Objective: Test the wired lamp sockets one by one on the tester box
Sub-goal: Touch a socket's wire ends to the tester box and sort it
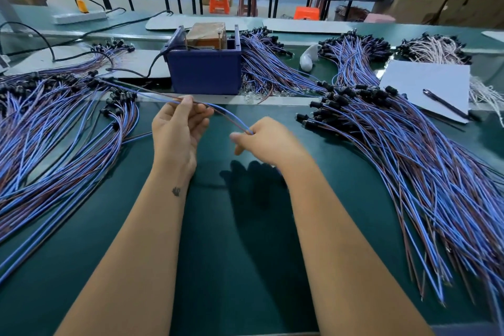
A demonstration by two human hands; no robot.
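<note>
**Desk:** What does the head view give you?

**Operator:** At centre frame I see two bare forearms reaching over a green work table [223, 254]. The left hand [177, 128] is raised palm-up, its thumb and fingers pinching a wire pair [218, 112], one blue lead and one brown. The right hand [261, 142], a little lower and to the right, has its fingers curled and pinches the near end of the same pair at its fingertips. The wire runs taut between the two hands, then carries on toward the left of the frame.

**Desk:** And the socket on that wire?

**Operator:** I cannot tell which one it is. The lead disappears among the black sockets of the left pile [54, 123], which fans across the left edge of the frame.

**Desk:** Where is the tester?

**Operator:** The tester box [204, 71], a blue bin holding a brown block, sits just above centre, beyond both hands and apart from them. A black cable [152, 65] enters it from the left.

**Desk:** Anything else?

**Operator:** I see a larger right pile [409, 172] of wired sockets spreading to the lower right, and more bundles behind the box. At upper right a pen [447, 105] lies on a sheet of paper [425, 82].
</note>
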